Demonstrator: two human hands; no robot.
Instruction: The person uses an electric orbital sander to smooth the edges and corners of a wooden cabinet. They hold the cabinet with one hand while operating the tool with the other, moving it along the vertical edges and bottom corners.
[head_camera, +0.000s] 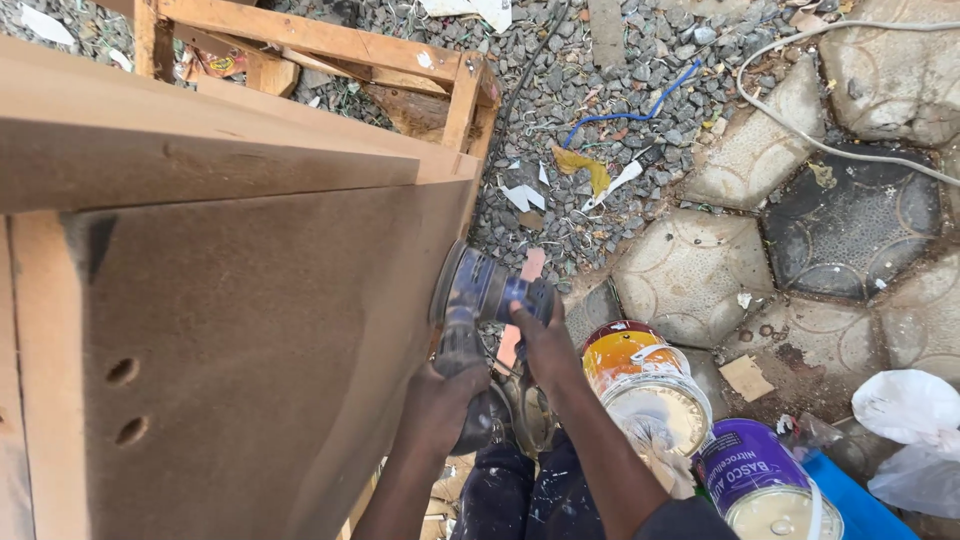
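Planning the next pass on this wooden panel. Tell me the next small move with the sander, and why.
Probably slide the sander a little along the side face of the wooden panel, pad kept flat. The right hand presses its head and the left hand grips its body, with the pad against that face.

Gravel and paving-stone ground (700, 270) carries two paint tins (650, 385), a white cable (800, 130) and litter.
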